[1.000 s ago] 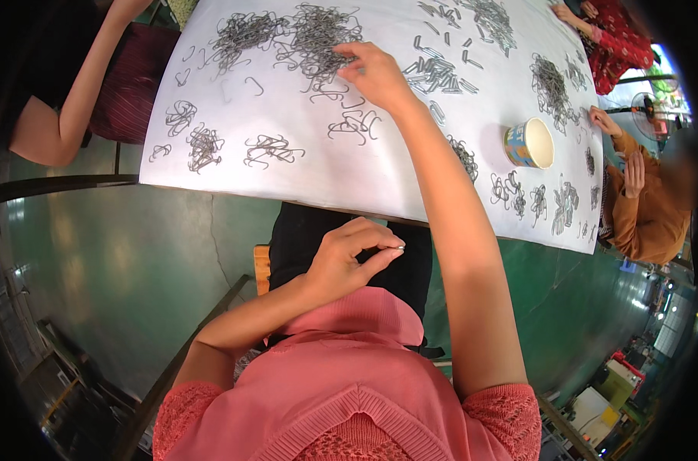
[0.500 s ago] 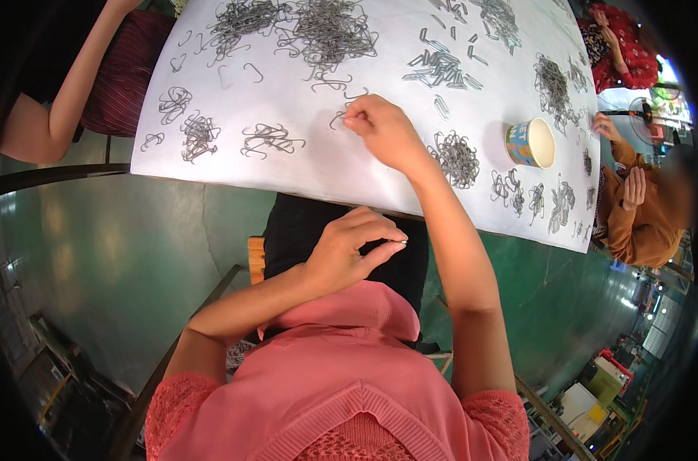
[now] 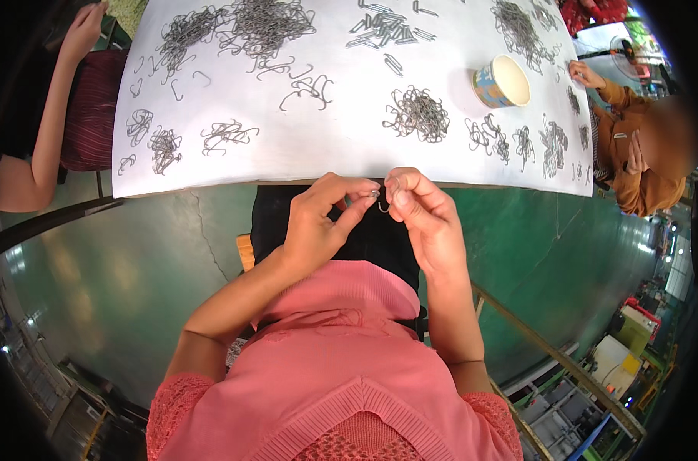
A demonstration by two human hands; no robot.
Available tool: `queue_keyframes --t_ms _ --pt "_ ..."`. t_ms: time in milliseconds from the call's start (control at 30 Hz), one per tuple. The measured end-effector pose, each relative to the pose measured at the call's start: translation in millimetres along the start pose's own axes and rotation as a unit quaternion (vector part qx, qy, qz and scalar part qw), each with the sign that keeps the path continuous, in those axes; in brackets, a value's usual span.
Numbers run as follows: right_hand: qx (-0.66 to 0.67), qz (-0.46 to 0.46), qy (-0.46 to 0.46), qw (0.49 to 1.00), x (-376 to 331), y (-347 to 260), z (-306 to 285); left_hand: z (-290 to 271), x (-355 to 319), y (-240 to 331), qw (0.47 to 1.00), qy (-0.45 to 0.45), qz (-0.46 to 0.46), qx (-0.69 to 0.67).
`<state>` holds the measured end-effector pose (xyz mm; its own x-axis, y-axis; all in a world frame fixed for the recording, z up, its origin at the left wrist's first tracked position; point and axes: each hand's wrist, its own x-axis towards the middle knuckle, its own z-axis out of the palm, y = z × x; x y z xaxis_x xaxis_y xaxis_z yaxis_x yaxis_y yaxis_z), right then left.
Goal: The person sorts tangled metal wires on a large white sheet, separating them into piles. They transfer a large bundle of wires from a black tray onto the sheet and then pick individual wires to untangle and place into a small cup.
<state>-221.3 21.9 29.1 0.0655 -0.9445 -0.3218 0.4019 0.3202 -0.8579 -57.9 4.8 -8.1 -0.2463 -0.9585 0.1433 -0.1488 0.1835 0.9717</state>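
Observation:
Just off the table's near edge, my two hands are close together. My left hand (image 3: 318, 219) pinches a small metal piece (image 3: 373, 194) between thumb and fingertips; its exact shape is mostly covered. Pinched in my right hand (image 3: 430, 219) is a thin wire hook (image 3: 383, 207), its curved end hanging below the fingertips. Whether the two pieces touch I cannot tell. Ahead on the white tabletop (image 3: 326, 146) lie a small cluster of loose wire hooks (image 3: 309, 92) and a round heap of small bent metal parts (image 3: 417, 114).
Large hook piles (image 3: 264, 31) and a pile of narrow metal links (image 3: 391, 27) lie farther back. A paper cup (image 3: 503, 83) stands at the right. One co-worker's arm (image 3: 49, 131) is at the left; a co-worker in a brown sleeve (image 3: 633, 188) sits at the right.
My right hand has come back from the tabletop to my left hand, now with a wire hook in it. My left hand has risen slightly toward the table edge. The view has shifted.

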Motion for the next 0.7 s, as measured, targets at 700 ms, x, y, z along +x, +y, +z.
queue_keyframes --t_ms 700 --pt "-0.143 -0.242 0.075 0.957 -22.2 19.9 -6.4 23.4 173.2 -61.8 0.92 -0.026 0.236 0.313"
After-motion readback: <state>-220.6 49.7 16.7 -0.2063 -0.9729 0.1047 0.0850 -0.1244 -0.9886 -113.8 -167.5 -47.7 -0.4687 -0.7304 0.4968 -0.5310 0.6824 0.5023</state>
